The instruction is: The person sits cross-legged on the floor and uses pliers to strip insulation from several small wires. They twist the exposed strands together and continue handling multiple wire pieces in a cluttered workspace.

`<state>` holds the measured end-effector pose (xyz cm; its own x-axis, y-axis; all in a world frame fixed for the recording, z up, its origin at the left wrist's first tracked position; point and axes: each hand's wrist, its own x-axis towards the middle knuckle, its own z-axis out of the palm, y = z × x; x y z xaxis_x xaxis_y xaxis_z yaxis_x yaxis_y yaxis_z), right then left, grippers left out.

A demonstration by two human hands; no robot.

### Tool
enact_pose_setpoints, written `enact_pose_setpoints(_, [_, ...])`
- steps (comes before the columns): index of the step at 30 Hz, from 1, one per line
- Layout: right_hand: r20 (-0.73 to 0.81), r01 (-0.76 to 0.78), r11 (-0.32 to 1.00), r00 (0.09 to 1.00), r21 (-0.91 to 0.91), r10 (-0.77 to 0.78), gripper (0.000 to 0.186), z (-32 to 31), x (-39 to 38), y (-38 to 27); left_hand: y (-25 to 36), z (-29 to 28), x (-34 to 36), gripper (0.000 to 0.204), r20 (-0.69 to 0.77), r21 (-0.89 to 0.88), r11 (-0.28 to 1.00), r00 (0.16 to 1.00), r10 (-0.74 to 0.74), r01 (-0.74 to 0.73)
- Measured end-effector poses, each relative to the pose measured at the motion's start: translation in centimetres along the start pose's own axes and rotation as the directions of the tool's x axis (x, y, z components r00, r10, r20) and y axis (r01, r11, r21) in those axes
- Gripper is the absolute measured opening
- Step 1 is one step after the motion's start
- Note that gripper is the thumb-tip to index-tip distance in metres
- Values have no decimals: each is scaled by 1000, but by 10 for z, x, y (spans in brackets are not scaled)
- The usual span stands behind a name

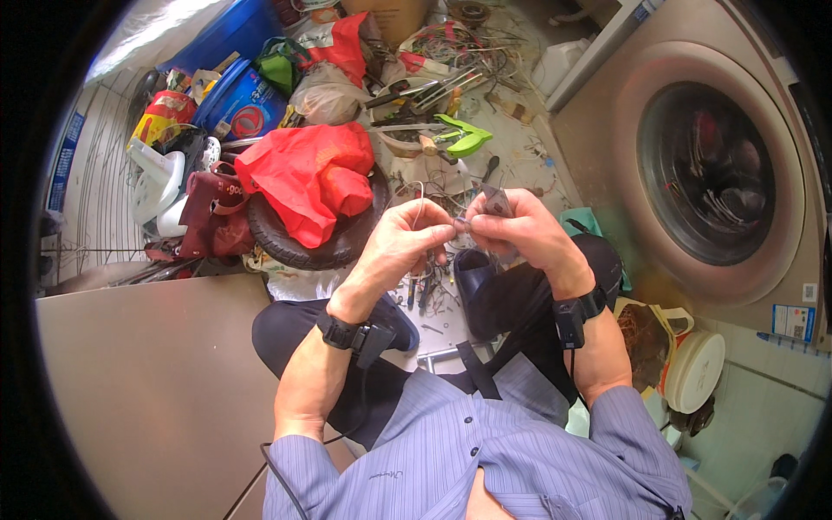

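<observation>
In front of my knees, both hands meet fingertip to fingertip. My left hand is closed in a pinch, with a thin white wire looping up behind its fingers. My right hand is closed round a dark, flat, pointed piece that sticks up above the thumb; its kind is unclear. A tiny part sits between the two sets of fingertips, too small to name. Below the hands, small tools and metal scraps lie scattered on the floor between my slippers.
A red bag lies on a black tyre at left. Green-handled clippers and long tools lie ahead. A washing machine stands at right, near a lidded white bucket. A blue tub is far left.
</observation>
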<state>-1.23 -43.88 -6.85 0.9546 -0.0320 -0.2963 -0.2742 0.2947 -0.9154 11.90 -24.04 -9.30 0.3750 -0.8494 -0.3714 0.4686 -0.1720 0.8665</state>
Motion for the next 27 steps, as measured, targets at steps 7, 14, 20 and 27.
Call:
enact_pose_setpoints(7, [-213, 30, 999, 976, -42, -38, 14, -4, 7, 4, -1, -1, 0, 21, -16, -76, 994, 997, -77, 75])
enact_pose_setpoints(14, [-260, 21, 986, 963, -164, -64, 13, 3, 9, 6, -6, -4, -3, 21, 2, -189, 977, 995, -99, 97])
enact_pose_setpoints(20, [-231, 17, 966, 970, -257, -78, 9, 8, 7, 2, -11, -3, -3, 19, 17, -337, 936, 995, -101, 100])
enact_pose_setpoints(27, [-179, 35, 931, 978, -364, -106, 8, 8, 9, 11, -8, 2, -6, 21, -31, -300, 953, 998, -62, 50])
